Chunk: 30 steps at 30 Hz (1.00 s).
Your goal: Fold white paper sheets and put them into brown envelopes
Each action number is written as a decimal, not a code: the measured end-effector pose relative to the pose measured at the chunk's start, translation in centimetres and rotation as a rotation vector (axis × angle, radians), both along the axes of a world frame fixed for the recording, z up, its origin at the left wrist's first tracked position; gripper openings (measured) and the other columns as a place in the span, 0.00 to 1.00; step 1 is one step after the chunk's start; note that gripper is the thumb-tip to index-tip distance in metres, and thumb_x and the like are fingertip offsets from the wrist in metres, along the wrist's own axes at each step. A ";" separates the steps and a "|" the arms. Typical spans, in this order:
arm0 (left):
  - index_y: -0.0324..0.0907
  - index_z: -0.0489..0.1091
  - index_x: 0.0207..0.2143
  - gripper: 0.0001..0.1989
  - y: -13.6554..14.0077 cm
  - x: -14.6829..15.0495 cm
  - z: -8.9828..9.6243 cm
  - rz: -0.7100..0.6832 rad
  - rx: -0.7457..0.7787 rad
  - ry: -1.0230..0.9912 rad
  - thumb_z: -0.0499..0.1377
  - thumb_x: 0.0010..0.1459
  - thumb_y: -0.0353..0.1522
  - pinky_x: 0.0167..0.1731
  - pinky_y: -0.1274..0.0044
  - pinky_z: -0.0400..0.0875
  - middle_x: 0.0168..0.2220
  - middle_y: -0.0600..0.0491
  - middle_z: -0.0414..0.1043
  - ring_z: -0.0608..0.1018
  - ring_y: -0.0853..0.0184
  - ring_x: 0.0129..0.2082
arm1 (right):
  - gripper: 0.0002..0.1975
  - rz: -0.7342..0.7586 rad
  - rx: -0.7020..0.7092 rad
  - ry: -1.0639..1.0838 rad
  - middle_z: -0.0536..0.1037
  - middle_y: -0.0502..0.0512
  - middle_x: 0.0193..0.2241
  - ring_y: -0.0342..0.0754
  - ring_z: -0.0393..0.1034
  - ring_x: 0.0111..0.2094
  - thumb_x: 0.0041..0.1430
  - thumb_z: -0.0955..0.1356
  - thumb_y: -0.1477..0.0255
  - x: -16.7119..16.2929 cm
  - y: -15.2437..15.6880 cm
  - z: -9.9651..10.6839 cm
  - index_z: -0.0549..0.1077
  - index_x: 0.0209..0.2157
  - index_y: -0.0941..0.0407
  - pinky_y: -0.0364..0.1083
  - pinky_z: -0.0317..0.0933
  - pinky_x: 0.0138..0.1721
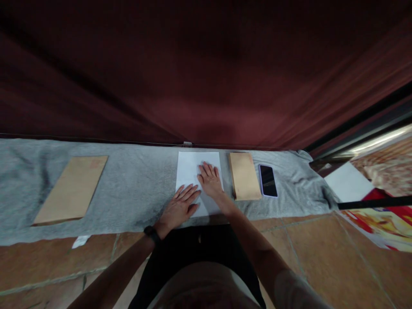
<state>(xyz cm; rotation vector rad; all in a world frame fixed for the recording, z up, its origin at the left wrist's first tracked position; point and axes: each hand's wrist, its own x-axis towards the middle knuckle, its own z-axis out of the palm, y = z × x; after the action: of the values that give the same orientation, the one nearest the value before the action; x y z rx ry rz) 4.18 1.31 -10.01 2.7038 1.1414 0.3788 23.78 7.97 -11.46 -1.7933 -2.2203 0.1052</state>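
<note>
A white sheet of paper (189,165) lies on the grey cloth in front of me. My left hand (180,205) rests flat across its lower left part, fingers stretched out and pointing up to the right. On the sheet's right half lies my right hand (210,179), palm down with the fingers slightly spread. Neither hand grips anything. Just right of the paper is a stack of brown envelopes (245,176). Far to the left another brown envelope pile (72,186) lies at a slant.
The grey cloth (135,184) covers a long, narrow surface. A phone (268,181) lies right of the envelope stack. Behind hangs a dark red curtain (206,86). Tiled floor (315,253) shows below, and a colourful printed bag (383,225) sits at far right.
</note>
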 end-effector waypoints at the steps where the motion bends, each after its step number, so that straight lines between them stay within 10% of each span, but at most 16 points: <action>1: 0.45 0.65 0.65 0.25 0.0 0.0 0.0 0.000 0.001 -0.002 0.50 0.70 0.42 0.72 0.60 0.47 0.69 0.49 0.61 0.58 0.61 0.71 | 0.25 -0.002 -0.001 0.000 0.56 0.57 0.71 0.57 0.51 0.71 0.75 0.58 0.63 0.1 -0.3 -0.2 0.60 0.69 0.53 0.61 0.43 0.71; 11: 0.39 0.56 0.70 0.30 0.0 0.0 -0.6 0.087 0.022 -0.027 0.48 0.71 0.43 0.70 0.60 0.54 0.70 0.44 0.56 0.59 0.58 0.71 | 0.26 -0.195 0.047 0.034 0.59 0.64 0.70 0.59 0.53 0.70 0.75 0.57 0.64 2.1 1.5 0.0 0.61 0.69 0.58 0.62 0.47 0.69; 19: 0.37 0.53 0.71 0.33 -0.1 0.1 -0.9 0.119 0.034 -0.041 0.48 0.70 0.44 0.70 0.59 0.56 0.71 0.40 0.55 0.58 0.55 0.71 | 0.26 -0.012 0.034 0.013 0.56 0.58 0.71 0.57 0.52 0.71 0.74 0.58 0.62 0.5 -5.5 -0.1 0.59 0.69 0.55 0.60 0.45 0.71; 30: 0.39 0.40 0.74 0.39 -1.5 0.2 -2.2 0.351 0.111 -0.118 0.47 0.69 0.47 0.68 0.53 0.55 0.72 0.39 0.50 0.57 0.49 0.71 | 0.27 -0.151 0.068 0.015 0.58 0.66 0.70 0.58 0.54 0.70 0.74 0.59 0.64 2.3 -8.2 -0.4 0.59 0.69 0.59 0.61 0.50 0.69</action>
<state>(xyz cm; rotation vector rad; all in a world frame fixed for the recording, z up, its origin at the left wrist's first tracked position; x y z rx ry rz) 4.38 -0.22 -12.21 2.5238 1.6033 0.6604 26.09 -0.22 -11.87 -1.9086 -2.0446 0.0119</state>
